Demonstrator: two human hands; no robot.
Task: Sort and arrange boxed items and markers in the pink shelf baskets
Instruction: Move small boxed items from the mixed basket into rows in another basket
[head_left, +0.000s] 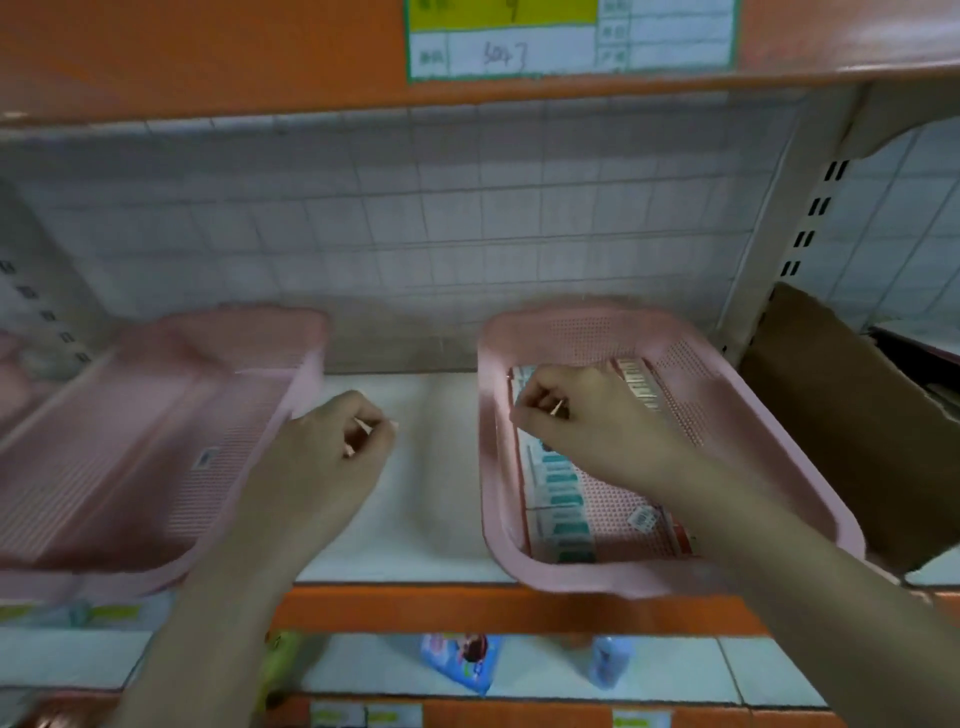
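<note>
Head view: my right hand (550, 410) curls inside the right pink basket (779, 415) to straighten boxes (563, 499); my left hand (332, 441), fingers curled, steadies the left basket (156, 415).

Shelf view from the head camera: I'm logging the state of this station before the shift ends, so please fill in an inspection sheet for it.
Surface: white shelf with an orange front edge, bare between the baskets.
Job's things: left pink basket, blurred, only a small label seen inside; right pink basket holding rows of teal-and-white boxed items along its left side and red-edged ones at the back.
Clutter: brown cardboard right of the upright.
Hands: left hand curled beside the left basket; right hand curled inside the right basket; contents unclear.
Cables: nothing seen.
Surroundings: wire-grid back panel, paper shelf label above, packaged goods on the shelf below.
</note>
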